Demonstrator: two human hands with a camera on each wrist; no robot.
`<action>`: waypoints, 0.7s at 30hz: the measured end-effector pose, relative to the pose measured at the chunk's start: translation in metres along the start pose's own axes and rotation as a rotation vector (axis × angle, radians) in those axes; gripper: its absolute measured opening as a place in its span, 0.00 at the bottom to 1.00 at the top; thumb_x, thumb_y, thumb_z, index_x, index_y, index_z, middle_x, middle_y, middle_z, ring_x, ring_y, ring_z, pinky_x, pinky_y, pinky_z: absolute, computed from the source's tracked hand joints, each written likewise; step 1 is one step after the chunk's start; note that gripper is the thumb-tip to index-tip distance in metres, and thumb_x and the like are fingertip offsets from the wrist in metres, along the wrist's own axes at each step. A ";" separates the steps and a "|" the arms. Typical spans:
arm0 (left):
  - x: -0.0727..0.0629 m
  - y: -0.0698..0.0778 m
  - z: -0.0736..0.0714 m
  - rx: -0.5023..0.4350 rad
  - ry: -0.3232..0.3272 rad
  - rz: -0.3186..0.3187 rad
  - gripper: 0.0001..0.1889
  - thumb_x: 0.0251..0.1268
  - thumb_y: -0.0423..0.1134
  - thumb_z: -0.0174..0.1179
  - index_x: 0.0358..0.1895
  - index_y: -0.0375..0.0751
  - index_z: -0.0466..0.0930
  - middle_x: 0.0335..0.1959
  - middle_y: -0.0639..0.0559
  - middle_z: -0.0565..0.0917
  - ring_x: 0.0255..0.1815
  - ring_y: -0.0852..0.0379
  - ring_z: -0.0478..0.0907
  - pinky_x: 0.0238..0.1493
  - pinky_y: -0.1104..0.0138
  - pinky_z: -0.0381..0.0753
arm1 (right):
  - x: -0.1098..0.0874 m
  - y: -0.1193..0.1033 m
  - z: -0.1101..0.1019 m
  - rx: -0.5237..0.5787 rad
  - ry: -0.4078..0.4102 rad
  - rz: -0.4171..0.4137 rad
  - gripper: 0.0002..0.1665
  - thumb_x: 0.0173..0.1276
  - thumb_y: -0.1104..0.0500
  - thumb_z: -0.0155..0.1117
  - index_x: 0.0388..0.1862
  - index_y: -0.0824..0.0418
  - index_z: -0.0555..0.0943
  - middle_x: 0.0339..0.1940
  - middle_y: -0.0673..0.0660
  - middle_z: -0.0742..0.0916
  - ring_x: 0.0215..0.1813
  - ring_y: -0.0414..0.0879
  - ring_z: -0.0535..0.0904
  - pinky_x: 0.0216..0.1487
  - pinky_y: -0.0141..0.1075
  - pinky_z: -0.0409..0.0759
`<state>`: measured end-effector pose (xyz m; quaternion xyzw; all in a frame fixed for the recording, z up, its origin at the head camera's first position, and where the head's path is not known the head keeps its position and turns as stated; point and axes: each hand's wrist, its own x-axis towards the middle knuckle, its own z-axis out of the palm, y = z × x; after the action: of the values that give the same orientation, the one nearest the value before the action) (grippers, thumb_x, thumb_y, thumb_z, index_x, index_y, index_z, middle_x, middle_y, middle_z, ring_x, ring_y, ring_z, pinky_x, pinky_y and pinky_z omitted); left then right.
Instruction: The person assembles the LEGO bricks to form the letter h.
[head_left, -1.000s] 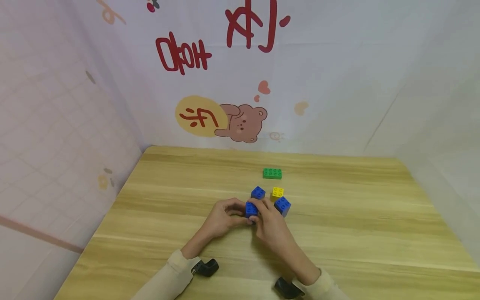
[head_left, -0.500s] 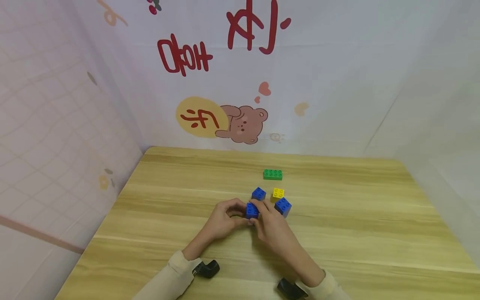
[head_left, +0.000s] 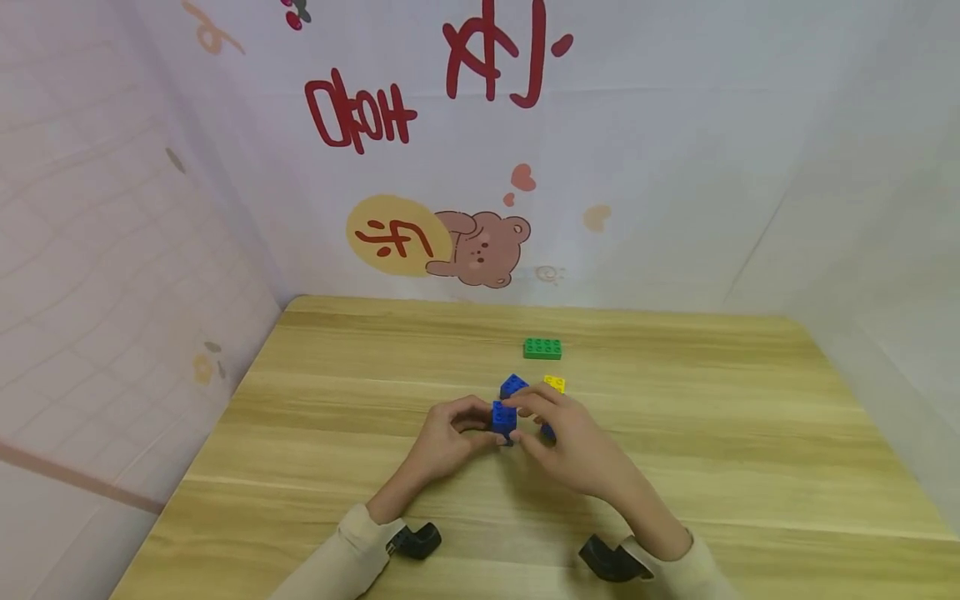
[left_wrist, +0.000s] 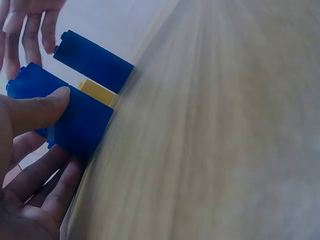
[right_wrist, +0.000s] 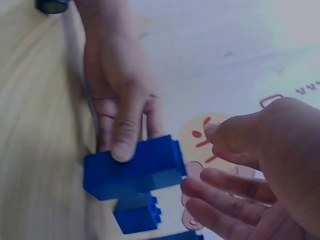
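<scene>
Your left hand [head_left: 442,437] has its grip closed around the held blue block [head_left: 503,419], over the middle of the table [head_left: 337,358]. In the left wrist view your thumb lies flat along one face of it, with the fingers on the far side. Its studs point up; whether its base rests on the wood, you cannot tell from these views.

Your right hand [head_left: 573,442] is just beside that block, fingers parted and gently bent, thumb apart, its grip around nothing. The fingertips come very near the studded end, though it is unclear whether they touch.

Just beyond the block you are holding stands the rear blue block [head_left: 513,384], partly covered by your right fingers. Under that same hand a third blue block [head_left: 548,432] shows only a small part in the head view. Beyond your right hand is the yellow block [head_left: 554,382], its lower part hidden. Farther out, well apart from your hands, the long green block [head_left: 542,348] lies with its studs up.

You wear cream sleeves [head_left: 348,546], and a black wrist device [head_left: 422,542] sits by your left cuff, with another black device [head_left: 615,560] by the right. Behind the table, the pale wall [head_left: 675,183] carries a printed bear [head_left: 487,250] and red lettering [head_left: 360,114].
</scene>
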<state>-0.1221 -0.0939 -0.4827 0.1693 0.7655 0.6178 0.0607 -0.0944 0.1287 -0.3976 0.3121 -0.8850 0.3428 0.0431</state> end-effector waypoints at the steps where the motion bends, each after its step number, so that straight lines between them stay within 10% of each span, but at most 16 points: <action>1: 0.000 0.000 0.000 -0.001 0.006 -0.009 0.14 0.58 0.32 0.75 0.47 0.45 0.87 0.47 0.47 0.89 0.48 0.54 0.88 0.55 0.61 0.88 | 0.000 0.001 -0.003 0.011 0.015 -0.010 0.21 0.70 0.59 0.71 0.60 0.58 0.83 0.57 0.52 0.85 0.52 0.49 0.86 0.49 0.41 0.88; 10: 0.002 0.001 0.004 -0.021 0.038 -0.066 0.16 0.56 0.34 0.77 0.48 0.45 0.87 0.50 0.47 0.89 0.51 0.54 0.87 0.54 0.67 0.87 | -0.001 0.022 -0.027 0.035 0.210 -0.049 0.19 0.68 0.66 0.71 0.57 0.56 0.84 0.50 0.50 0.88 0.46 0.47 0.87 0.44 0.42 0.89; 21: 0.002 0.001 0.005 0.002 0.026 -0.097 0.16 0.58 0.37 0.76 0.49 0.48 0.86 0.53 0.50 0.87 0.53 0.53 0.86 0.54 0.70 0.86 | -0.004 0.069 -0.036 0.042 0.245 0.132 0.18 0.73 0.62 0.67 0.60 0.60 0.82 0.55 0.59 0.88 0.51 0.53 0.87 0.49 0.48 0.89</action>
<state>-0.1225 -0.0885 -0.4827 0.1241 0.7741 0.6155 0.0807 -0.1364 0.1929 -0.4109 0.2100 -0.8843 0.3989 0.1216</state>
